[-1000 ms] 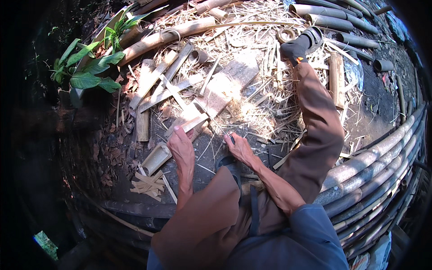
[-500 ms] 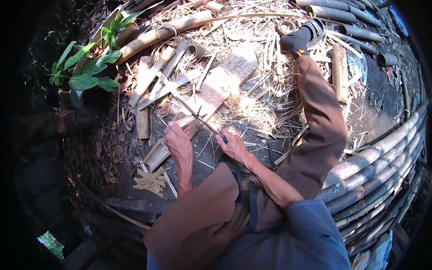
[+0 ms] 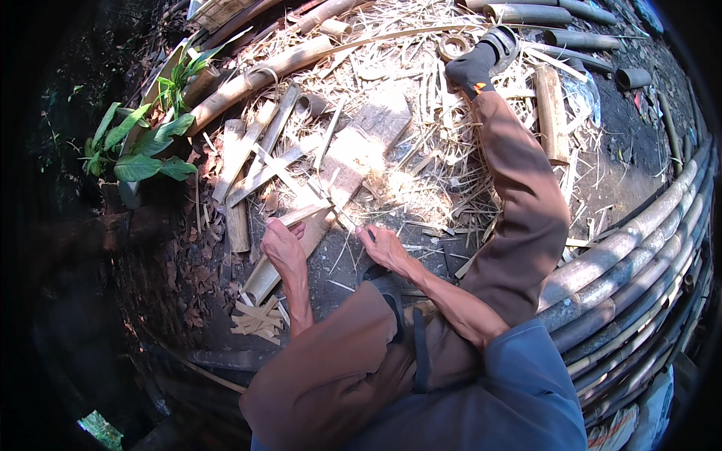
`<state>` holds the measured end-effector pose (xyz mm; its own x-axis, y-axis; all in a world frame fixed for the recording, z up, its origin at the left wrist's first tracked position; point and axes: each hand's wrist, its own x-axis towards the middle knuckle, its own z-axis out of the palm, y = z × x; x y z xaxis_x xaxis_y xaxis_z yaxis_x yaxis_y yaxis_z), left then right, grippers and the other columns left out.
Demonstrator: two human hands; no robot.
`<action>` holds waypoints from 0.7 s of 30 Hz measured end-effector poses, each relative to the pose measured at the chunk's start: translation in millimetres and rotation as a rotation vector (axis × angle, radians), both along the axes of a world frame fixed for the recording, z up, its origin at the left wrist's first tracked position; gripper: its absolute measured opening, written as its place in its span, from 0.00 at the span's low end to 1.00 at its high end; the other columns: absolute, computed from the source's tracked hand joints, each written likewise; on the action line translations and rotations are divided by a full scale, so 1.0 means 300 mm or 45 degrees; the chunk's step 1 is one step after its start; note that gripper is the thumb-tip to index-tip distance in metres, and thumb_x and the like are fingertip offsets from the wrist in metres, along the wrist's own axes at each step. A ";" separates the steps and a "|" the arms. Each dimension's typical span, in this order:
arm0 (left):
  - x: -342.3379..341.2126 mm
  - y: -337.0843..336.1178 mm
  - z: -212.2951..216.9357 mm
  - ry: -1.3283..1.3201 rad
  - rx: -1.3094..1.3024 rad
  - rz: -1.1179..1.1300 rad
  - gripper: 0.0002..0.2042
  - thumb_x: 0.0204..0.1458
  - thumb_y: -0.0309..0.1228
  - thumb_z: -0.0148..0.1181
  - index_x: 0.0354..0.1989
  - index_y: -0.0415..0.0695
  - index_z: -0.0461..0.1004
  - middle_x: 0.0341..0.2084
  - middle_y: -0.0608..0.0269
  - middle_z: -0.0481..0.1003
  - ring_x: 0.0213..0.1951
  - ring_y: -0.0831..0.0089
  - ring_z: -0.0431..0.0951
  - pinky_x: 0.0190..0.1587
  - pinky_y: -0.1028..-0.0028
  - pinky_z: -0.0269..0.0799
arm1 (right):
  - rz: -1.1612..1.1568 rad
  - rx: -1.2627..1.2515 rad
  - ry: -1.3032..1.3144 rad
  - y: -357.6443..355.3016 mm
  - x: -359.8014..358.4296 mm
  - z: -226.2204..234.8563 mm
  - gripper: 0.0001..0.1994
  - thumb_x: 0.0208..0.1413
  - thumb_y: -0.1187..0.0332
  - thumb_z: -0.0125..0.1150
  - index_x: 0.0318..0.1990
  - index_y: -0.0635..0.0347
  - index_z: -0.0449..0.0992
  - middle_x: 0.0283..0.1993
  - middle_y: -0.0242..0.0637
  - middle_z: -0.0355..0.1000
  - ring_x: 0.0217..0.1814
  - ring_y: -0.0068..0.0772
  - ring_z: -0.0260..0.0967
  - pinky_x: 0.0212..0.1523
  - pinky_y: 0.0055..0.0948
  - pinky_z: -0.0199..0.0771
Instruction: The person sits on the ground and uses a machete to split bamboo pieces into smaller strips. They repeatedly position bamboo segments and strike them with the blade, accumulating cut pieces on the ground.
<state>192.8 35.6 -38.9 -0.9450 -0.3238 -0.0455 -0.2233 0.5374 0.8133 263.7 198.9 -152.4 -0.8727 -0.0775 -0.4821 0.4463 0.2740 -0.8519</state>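
My left hand [image 3: 284, 248] is closed around a short pale bamboo strip [image 3: 307, 213], whose far end points right toward the blade. In my right hand [image 3: 385, 248] is the dark handle of a knife [image 3: 347, 219]; its thin blade slants up and left, crossing close to the strip's far end. Whether blade and strip touch I cannot tell in the glare. Beneath them a wooden board [image 3: 378, 122] lies slanted on the ground. A split bamboo piece [image 3: 263, 278] rests beside my left hand, and a small pile of flat bamboo slips [image 3: 258, 320] lies nearer to me.
Longer split bamboo lengths [image 3: 244, 150] lie left of the board. Shavings [image 3: 429, 98] cover the ground ahead. Stacked bamboo poles [image 3: 617, 259] curve along the right. My outstretched leg [image 3: 523, 165] bounds the work area, and a leafy plant [image 3: 147, 146] stands at far left.
The whole view has shifted slightly. The knife blade has turned and now catches the light near the strip's end. Both hands keep their grip.
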 end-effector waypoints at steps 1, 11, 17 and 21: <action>-0.005 -0.018 -0.005 0.003 -0.003 0.010 0.29 0.66 0.39 0.33 0.33 0.18 0.70 0.23 0.41 0.77 0.26 0.60 0.83 0.30 0.70 0.82 | 0.088 -0.008 -0.013 -0.007 -0.011 0.056 0.23 0.63 0.49 0.48 0.42 0.63 0.73 0.25 0.50 0.70 0.30 0.48 0.72 0.32 0.40 0.70; -0.016 0.072 0.019 -0.026 0.014 -0.037 0.29 0.66 0.39 0.33 0.33 0.20 0.72 0.24 0.43 0.77 0.27 0.61 0.83 0.31 0.70 0.81 | -0.118 0.166 0.293 -0.010 -0.025 -0.185 0.17 0.61 0.55 0.53 0.46 0.60 0.73 0.32 0.56 0.74 0.35 0.57 0.74 0.33 0.43 0.74; 0.006 0.012 -0.009 0.018 0.073 0.057 0.29 0.67 0.40 0.32 0.33 0.20 0.71 0.24 0.43 0.77 0.26 0.60 0.82 0.31 0.70 0.81 | 0.012 -0.040 0.116 -0.016 -0.040 0.075 0.19 0.63 0.52 0.50 0.49 0.59 0.71 0.30 0.55 0.73 0.34 0.58 0.74 0.33 0.47 0.72; -0.001 0.034 -0.024 -0.020 -0.003 -0.055 0.29 0.67 0.40 0.32 0.32 0.20 0.70 0.24 0.42 0.77 0.26 0.60 0.82 0.29 0.70 0.82 | -0.003 -0.091 0.414 0.000 -0.023 0.144 0.21 0.62 0.50 0.50 0.47 0.62 0.72 0.27 0.54 0.73 0.32 0.57 0.74 0.34 0.47 0.73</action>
